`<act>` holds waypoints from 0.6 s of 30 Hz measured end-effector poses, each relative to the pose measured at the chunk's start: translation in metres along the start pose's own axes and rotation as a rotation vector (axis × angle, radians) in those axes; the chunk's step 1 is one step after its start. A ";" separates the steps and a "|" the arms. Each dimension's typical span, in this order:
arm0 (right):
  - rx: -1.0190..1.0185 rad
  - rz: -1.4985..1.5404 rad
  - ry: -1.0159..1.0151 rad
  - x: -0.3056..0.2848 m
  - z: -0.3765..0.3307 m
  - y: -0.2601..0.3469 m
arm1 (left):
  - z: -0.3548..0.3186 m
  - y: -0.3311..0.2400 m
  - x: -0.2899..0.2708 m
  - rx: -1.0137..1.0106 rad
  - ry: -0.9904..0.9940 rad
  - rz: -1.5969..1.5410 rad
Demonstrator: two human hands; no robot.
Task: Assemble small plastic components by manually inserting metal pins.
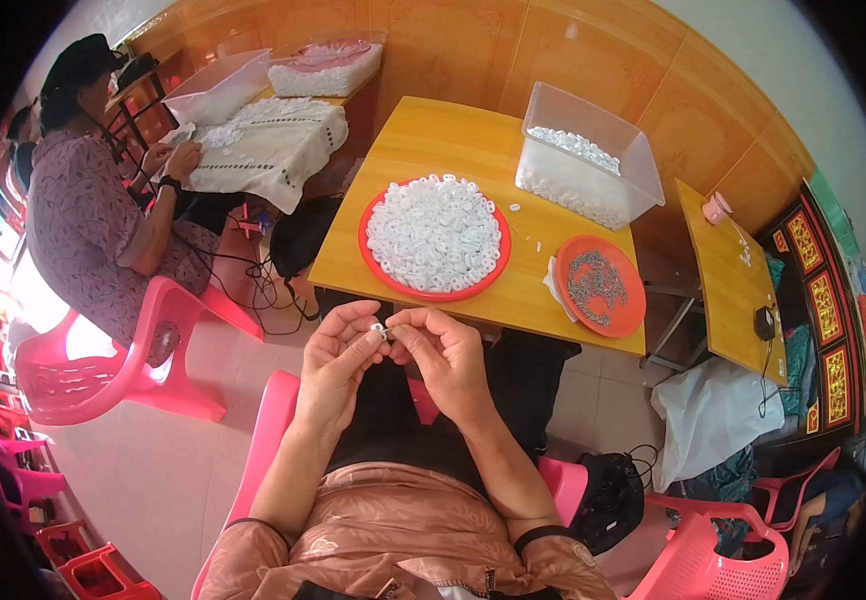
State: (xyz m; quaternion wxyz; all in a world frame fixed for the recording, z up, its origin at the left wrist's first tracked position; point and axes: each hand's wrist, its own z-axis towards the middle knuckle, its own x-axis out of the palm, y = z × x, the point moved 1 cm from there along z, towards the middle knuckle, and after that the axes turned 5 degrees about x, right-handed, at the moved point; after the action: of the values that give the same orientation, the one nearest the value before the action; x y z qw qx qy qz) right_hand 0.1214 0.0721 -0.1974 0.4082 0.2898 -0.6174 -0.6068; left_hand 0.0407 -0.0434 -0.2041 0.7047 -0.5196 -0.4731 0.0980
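Small white ring pinched between fingers (both hands)

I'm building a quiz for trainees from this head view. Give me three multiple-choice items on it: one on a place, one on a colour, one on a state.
1. Where does the clear plastic bin stand?
A. On the floor
B. At the far right of the yellow table
C. On a chair

2. What colour is the big round tray heaped with white rings?
A. Red
B. Blue
C. Green

3. What are the hands doing?
A. Resting flat on the table
B. Both gripping the bin
C. Pinching one small white piece together above the lap

Key: 1 B, the bin sits on the tabletop behind the small orange plate. 2 A, its rim shows red. 3 C, the left hand and right hand meet at the piece.
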 end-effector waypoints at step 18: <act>-0.022 -0.032 -0.002 0.001 -0.001 -0.002 | 0.000 0.003 0.001 0.008 -0.020 0.034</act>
State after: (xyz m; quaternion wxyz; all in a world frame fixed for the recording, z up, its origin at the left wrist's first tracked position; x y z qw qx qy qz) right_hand 0.1210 0.0706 -0.1994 0.4011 0.2945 -0.6062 -0.6204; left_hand 0.0420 -0.0415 -0.2057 0.7002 -0.5240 -0.4706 0.1170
